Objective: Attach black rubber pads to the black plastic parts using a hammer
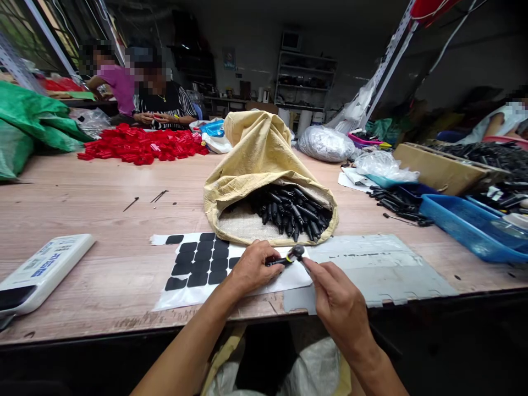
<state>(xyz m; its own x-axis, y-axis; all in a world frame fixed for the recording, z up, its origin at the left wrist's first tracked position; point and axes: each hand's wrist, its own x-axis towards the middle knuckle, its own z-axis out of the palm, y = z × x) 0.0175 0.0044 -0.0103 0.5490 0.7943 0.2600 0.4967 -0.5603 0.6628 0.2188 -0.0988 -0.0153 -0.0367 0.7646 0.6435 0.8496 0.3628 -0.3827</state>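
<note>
My left hand (253,268) is closed round a black cylindrical part (280,261), which has a yellow ring near its rounded end. The fingertips of my right hand (336,289) pinch at that end, beside the dark round tip; what they hold there is too small to make out. Beneath and left of my hands lies a white sheet with black rounded-square stickers (202,258). Just beyond, a yellow woven sack (264,159) lies with its mouth open toward me, full of similar black parts (295,212).
A white device (45,269) stands at the left, a grey sheet (371,269) at the right. Blue trays (466,225) and black parts are far right. Red pieces (142,144) are heaped at the back left, near two seated people. A sack hangs below the table edge.
</note>
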